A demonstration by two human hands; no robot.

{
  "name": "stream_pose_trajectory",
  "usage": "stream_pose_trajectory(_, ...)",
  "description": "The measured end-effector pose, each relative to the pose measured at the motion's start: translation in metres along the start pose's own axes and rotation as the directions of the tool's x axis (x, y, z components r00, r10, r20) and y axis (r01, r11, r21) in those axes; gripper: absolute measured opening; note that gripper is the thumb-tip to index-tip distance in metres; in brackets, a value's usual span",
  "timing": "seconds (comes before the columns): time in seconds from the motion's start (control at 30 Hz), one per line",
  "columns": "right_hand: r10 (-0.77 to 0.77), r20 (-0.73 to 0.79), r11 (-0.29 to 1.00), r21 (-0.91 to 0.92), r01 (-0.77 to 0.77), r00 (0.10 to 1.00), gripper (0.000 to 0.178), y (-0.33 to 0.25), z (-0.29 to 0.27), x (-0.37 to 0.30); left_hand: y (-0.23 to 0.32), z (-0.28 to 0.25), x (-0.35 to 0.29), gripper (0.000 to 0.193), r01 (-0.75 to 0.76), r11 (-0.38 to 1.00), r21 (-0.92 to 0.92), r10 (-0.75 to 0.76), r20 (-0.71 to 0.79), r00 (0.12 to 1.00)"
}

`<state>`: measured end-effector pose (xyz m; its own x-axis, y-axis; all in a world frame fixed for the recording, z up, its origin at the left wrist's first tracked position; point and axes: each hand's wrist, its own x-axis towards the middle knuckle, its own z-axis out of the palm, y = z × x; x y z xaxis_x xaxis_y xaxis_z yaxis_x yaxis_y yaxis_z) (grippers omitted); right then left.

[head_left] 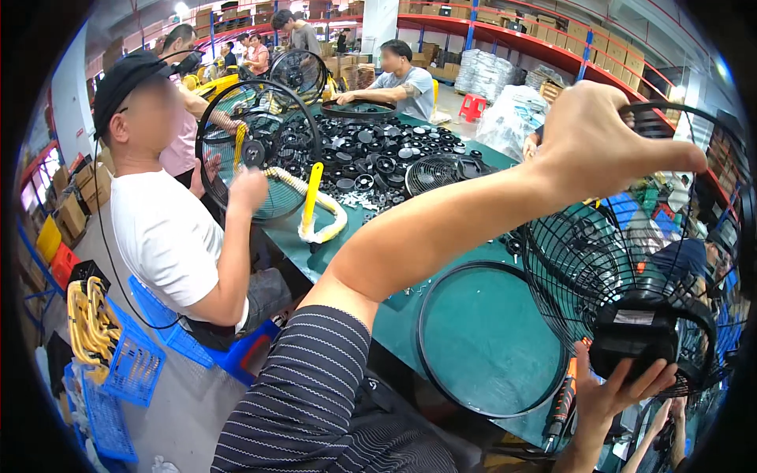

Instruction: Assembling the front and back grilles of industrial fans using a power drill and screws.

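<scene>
Single head-worn fisheye, close above green worktable point(473, 347), seemingly angled rightward.

The left arm rises from the lower middle of the view in a striped sleeve that ends near the elbow; the bare forearm slants up and to the right. The left hand point(599, 142) is held high at the upper right, wrist bent, fingers curled over and pinched shut. The right hand point(619, 390) comes in from the bottom right edge, palm up, its fingers spread and pressed upward; only the wrist shows below it.
</scene>
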<state>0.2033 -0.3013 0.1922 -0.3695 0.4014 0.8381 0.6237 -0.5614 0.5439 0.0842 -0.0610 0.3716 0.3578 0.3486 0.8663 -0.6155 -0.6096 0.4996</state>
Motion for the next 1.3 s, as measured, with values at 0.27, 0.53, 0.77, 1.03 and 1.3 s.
stream_pose_trajectory(0.27,0.091,0.134,0.992,0.074,-0.101,0.987,0.103,0.018,0.005,0.004,-0.003,0.004,-0.005,0.067,0.156,0.934,0.323,-0.194,0.091,0.977)
stream_pose_trajectory(0.53,0.082,0.474,0.748,0.552,-0.369,0.877,0.103,0.025,0.027,0.024,-0.072,-0.043,-0.052,0.034,0.146,0.956,0.255,-0.187,0.147,0.971)
stream_pose_trajectory(0.77,-0.381,0.692,0.333,0.721,-0.607,0.613,0.104,0.000,0.104,-0.009,-0.126,-0.130,-0.237,0.027,0.496,0.797,0.345,-0.490,-0.112,0.864)
stream_pose_trajectory(1.03,-0.613,0.709,0.354,0.640,-0.682,0.348,0.104,-0.061,0.168,-0.043,-0.164,-0.132,-0.357,0.036,0.572,0.569,0.591,-0.621,-0.147,0.770)
stream_pose_trajectory(1.3,-0.640,0.703,0.291,0.595,-0.749,0.310,0.105,-0.078,0.205,-0.059,-0.192,-0.132,-0.352,0.054,0.539,0.540,0.646,-0.693,-0.023,0.721)
